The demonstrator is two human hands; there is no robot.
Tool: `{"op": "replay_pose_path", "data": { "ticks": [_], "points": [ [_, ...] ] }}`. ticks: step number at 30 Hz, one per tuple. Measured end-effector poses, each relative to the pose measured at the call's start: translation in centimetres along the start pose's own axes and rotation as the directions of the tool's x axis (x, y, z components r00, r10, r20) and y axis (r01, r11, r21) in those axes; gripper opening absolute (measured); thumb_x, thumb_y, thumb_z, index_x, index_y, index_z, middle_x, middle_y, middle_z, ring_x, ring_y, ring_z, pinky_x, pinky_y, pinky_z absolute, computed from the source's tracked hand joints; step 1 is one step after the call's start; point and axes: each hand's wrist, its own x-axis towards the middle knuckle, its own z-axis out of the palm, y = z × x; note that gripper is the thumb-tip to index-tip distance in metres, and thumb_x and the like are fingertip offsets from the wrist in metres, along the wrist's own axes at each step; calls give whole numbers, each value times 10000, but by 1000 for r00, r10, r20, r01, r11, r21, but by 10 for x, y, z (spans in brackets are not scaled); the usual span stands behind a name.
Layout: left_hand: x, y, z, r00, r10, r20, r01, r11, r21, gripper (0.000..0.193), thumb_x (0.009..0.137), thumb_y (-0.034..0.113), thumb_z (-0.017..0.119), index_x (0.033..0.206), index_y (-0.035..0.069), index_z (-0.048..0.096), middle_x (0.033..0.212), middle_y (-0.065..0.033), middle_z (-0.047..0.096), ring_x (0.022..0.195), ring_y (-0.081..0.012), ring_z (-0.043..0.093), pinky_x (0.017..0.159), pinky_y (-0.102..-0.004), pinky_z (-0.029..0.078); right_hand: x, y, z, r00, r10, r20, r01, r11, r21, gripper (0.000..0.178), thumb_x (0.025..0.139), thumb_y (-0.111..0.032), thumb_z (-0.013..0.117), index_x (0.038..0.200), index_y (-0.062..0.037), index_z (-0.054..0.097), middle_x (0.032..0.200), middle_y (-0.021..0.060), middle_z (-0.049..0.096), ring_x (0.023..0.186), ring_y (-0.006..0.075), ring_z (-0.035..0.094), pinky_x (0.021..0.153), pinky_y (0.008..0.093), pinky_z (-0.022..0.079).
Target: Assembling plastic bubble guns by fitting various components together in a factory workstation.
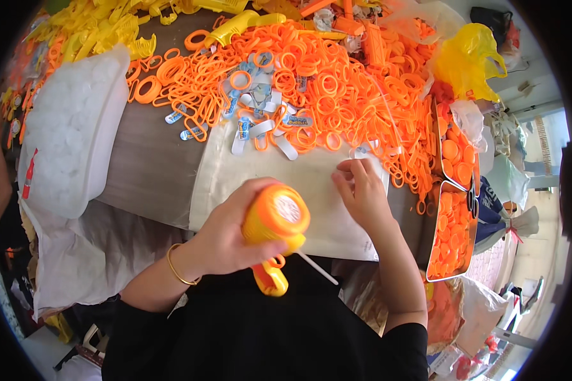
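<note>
My left hand is closed around a yellow and orange plastic toy gun, held above the front of the work surface. Its round orange end, with a pale patterned disc in the middle, faces up. Below hang a yellow handle with an orange trigger and a thin white stick. My right hand rests over the white sheet, thumb and fingers loosely bent and apart, with nothing visible in them. Just beyond its fingertips lie pale label strips and the near edge of a heap of orange plastic rings.
A large white tub stands at the left. Yellow gun shells are piled at the back left. On the right are two trays of orange discs, scissors and a yellow plastic bag. Blue-and-white labels lie among the rings.
</note>
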Motion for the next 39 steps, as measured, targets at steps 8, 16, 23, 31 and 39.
{"op": "replay_pose_path", "data": {
  "ticks": [8, 16, 23, 31, 39],
  "points": [
    [0, 13, 13, 990, -74, -122, 68, 996, -55, 820, 678, 271, 779, 1324, 10, 345, 1132, -171, 555, 1031, -272, 589, 889, -328, 468, 16, -19, 3, 986, -158, -52, 152, 983, -106, 175, 790, -149, 692, 903, -41, 614, 877, 126, 555, 791, 273, 615, 667, 352, 509],
    [11, 5, -8, 959, -96, -267, 40, 977, -207, 746, 660, 167, 798, 1259, 19, 378, 933, -81, 629, 832, -144, 638, 744, -292, 519, -7, -15, 10, 950, -263, -167, 242, 961, -137, 174, 764, -91, 698, 929, -52, 658, 1031, 116, 620, 844, 271, 604, 736, 358, 508],
    [11, 1, -20, 955, -120, -273, 50, 967, -250, 740, 679, 140, 786, 1275, 35, 360, 961, -75, 614, 838, -115, 610, 747, -266, 500, -36, -41, -14, 941, -323, -104, 321, 746, 584, 118, 756, -27, 699, 864, 4, 662, 826, 102, 663, 735, 185, 616, 653, 266, 469],
    [14, -4, -21, 948, -125, -293, 47, 965, -260, 732, 676, 181, 792, 1260, 28, 379, 977, -65, 601, 857, -112, 593, 771, -269, 495, -32, -53, -21, 925, -358, -129, 351, 669, 656, 136, 747, -40, 718, 875, -7, 686, 823, 89, 638, 739, 193, 602, 644, 279, 464],
    [14, -2, -19, 947, -157, -282, 55, 939, -339, 727, 678, 192, 802, 1252, 30, 386, 1019, -65, 584, 913, -113, 575, 804, -270, 483, -20, -65, -9, 932, -347, -109, 344, 746, 570, 203, 710, 18, 729, 907, -29, 702, 829, 86, 635, 729, 176, 603, 634, 267, 477]
  ]
}}
